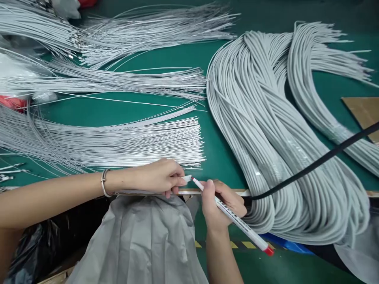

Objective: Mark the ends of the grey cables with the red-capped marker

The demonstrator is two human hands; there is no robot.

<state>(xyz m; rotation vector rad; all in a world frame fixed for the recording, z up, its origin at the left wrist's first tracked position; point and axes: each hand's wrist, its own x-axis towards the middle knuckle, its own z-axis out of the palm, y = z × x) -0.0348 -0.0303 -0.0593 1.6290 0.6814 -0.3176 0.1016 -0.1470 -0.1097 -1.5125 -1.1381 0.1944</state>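
Left hand [167,176], pinching a small white strip [187,178] at the counter's [217,157] near edge; right hand [213,215], gripping a marker [240,225], tip at the strip's right end.

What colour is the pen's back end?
The pen's back end is red; the head view shows it best.

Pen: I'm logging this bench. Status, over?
Left hand pinching strip; right hand holding pen, tip at strip. Black cord crosses over grey cables, clear of pen.

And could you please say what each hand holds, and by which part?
The right hand holds a slim white, red-ended pen by its barrel near the tip; the left hand pinches a small whitish strip, material unclear, by its left end.
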